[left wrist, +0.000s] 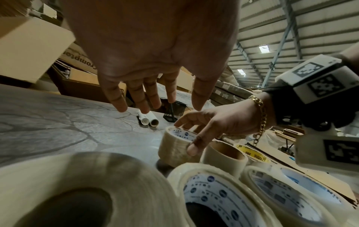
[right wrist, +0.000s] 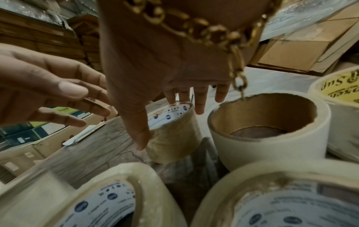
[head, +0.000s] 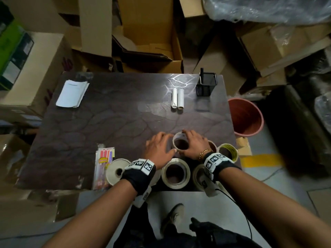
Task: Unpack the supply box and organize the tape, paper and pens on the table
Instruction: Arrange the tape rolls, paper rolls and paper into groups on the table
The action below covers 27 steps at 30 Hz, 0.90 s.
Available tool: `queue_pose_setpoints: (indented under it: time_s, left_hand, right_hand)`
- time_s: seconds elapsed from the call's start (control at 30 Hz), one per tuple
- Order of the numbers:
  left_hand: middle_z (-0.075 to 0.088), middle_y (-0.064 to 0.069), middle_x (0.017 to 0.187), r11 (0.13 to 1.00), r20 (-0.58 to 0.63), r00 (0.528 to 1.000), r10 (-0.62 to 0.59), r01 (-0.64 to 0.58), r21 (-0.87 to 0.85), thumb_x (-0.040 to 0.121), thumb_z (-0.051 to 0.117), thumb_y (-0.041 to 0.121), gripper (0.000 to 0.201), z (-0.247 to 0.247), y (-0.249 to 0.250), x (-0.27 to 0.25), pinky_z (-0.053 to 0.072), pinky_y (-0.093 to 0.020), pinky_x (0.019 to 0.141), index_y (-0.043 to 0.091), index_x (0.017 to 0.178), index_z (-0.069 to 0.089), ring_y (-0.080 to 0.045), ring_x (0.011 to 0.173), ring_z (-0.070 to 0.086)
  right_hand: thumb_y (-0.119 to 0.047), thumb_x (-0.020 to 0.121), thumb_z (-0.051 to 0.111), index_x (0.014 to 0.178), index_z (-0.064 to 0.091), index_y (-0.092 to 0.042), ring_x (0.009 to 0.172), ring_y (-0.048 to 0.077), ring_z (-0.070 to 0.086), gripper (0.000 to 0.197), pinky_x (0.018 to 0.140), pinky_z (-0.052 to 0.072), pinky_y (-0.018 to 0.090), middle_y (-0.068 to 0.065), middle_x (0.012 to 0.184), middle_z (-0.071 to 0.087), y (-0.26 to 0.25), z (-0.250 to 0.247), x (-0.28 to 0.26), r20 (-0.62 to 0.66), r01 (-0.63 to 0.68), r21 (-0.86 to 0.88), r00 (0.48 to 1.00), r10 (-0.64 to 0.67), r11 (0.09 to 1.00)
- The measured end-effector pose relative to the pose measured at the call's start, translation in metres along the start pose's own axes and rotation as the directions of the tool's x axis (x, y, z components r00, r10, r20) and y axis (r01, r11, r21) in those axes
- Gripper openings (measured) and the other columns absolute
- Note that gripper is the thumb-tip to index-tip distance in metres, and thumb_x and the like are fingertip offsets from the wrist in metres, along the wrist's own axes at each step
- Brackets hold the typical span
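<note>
Both hands meet over the near right of the dark tabletop, my right hand pinching a clear tape roll that stands among other rolls, my left hand spread flat just beside it.

A pink bucket stands on the floor just beside the table's right edge; cardboard boxes crowd the floor beyond the table, one open box straight behind its far edge; a green and black carton sits at the far left; crumpled clear plastic sheeting lies over the boxes at the upper right; a yellow stripe marks the grey floor.
</note>
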<state>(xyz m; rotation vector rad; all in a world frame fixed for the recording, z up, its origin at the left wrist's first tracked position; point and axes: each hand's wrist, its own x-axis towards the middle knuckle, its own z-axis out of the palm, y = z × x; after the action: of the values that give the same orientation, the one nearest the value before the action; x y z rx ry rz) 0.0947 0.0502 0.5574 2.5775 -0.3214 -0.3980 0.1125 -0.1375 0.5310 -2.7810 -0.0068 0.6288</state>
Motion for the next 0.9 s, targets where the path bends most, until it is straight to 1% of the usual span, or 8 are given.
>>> queue_pose_setpoints:
  time_s: [0.1, 0.17, 0.37, 0.43, 0.53, 0.67, 0.73, 0.9]
  left_hand:
    - [0.041, 0.003, 0.136, 0.998, 0.009, 1.0, -0.02, 0.019, 0.06, 0.084, 0.057, 0.051, 0.055, 0.005, 0.005, -0.011, 0.031, -0.043, 0.104, 0.034, 0.135, 0.041, -0.021, 0.13, 0.04]
    - [0.04, 0.002, 0.137, 0.996, 0.032, 0.999, -0.028, 0.025, 0.091, 0.084, 0.056, 0.052, 0.056, 0.008, 0.007, -0.017, 0.031, -0.043, 0.105, 0.034, 0.135, 0.04, -0.021, 0.129, 0.039]
    - [0.04, 0.002, 0.138, 0.974, 0.105, 0.994, -0.002, -0.022, 0.224, 0.083, 0.053, 0.054, 0.055, 0.025, 0.018, -0.027, 0.029, -0.043, 0.104, 0.033, 0.132, 0.043, -0.022, 0.128, 0.039]
    - [0.04, 0.002, 0.139, 0.951, 0.145, 0.989, 0.029, -0.072, 0.3, 0.081, 0.053, 0.056, 0.057, 0.033, 0.023, -0.032, 0.03, -0.044, 0.102, 0.032, 0.132, 0.042, -0.023, 0.127, 0.04]
    - [0.041, 0.0, 0.138, 0.927, 0.176, 0.984, 0.042, -0.104, 0.361, 0.075, 0.056, 0.063, 0.066, 0.045, 0.025, -0.042, 0.033, -0.045, 0.099, 0.032, 0.132, 0.042, -0.025, 0.126, 0.042]
    - [0.039, -0.001, 0.142, 0.894, 0.191, 0.981, 0.033, -0.114, 0.434, 0.061, 0.057, 0.078, 0.086, 0.054, 0.027, -0.053, 0.031, -0.049, 0.101, 0.032, 0.131, 0.041, -0.027, 0.126, 0.041]
    - [0.036, -0.002, 0.143, 0.872, 0.181, 0.983, 0.031, -0.115, 0.475, 0.056, 0.058, 0.081, 0.094, 0.057, 0.028, -0.057, 0.029, -0.052, 0.104, 0.031, 0.132, 0.039, -0.028, 0.127, 0.04]
    - [0.027, -0.007, 0.152, 0.854, 0.182, 0.983, 0.001, -0.096, 0.512, 0.053, 0.068, 0.075, 0.105, 0.063, 0.03, -0.063, 0.014, -0.059, 0.113, 0.028, 0.139, 0.028, -0.029, 0.137, 0.032]
  right_hand:
    - [-0.065, 0.069, 0.065, 0.149, 0.021, -0.029, 0.134, 0.027, 0.039, 0.098, 0.111, 0.023, 0.051, 0.002, 0.149, 0.038, 0.001, 0.003, -0.002, 0.048, 0.04, -0.015, 0.998, -0.039, 0.999]
    - [-0.063, 0.072, 0.063, 0.149, 0.023, -0.031, 0.136, 0.027, 0.038, 0.092, 0.111, 0.022, 0.05, 0.001, 0.15, 0.039, 0.007, 0.001, -0.007, 0.054, 0.037, 0.017, 0.998, -0.038, 0.999]
    - [-0.049, 0.078, 0.059, 0.134, 0.046, -0.03, 0.125, 0.025, 0.046, 0.06, 0.102, 0.038, 0.042, 0.0, 0.131, 0.051, 0.043, -0.001, -0.049, -0.144, 0.075, 0.091, 0.988, -0.061, 0.993]
    - [-0.05, 0.077, 0.056, 0.129, 0.05, -0.027, 0.122, 0.025, 0.048, 0.058, 0.099, 0.043, 0.042, 0.0, 0.128, 0.052, 0.055, 0.006, -0.066, -0.158, 0.095, 0.101, 0.984, -0.079, 0.99]
    - [-0.047, 0.079, 0.061, 0.129, 0.05, -0.024, 0.119, 0.026, 0.049, 0.056, 0.095, 0.045, 0.044, 0.001, 0.127, 0.052, 0.064, 0.019, -0.092, -0.132, 0.07, 0.086, 0.99, -0.058, 0.994]
    - [-0.059, 0.075, 0.058, 0.128, 0.048, -0.026, 0.114, 0.027, 0.052, 0.063, 0.091, 0.047, 0.042, 0.002, 0.124, 0.052, 0.072, 0.037, -0.12, -0.146, 0.058, 0.018, 0.988, -0.055, 0.998]
    - [-0.067, 0.071, 0.057, 0.133, 0.043, -0.028, 0.117, 0.026, 0.05, 0.074, 0.093, 0.046, 0.042, 0.002, 0.132, 0.049, 0.07, 0.043, -0.128, -0.141, 0.04, -0.042, 0.989, -0.045, 0.998]
    - [-0.078, 0.058, 0.06, 0.144, 0.025, -0.032, 0.128, 0.026, 0.044, 0.103, 0.105, 0.035, 0.046, 0.0, 0.15, 0.033, 0.066, 0.053, -0.135, -0.093, -0.011, -0.139, 0.996, -0.002, 0.99]
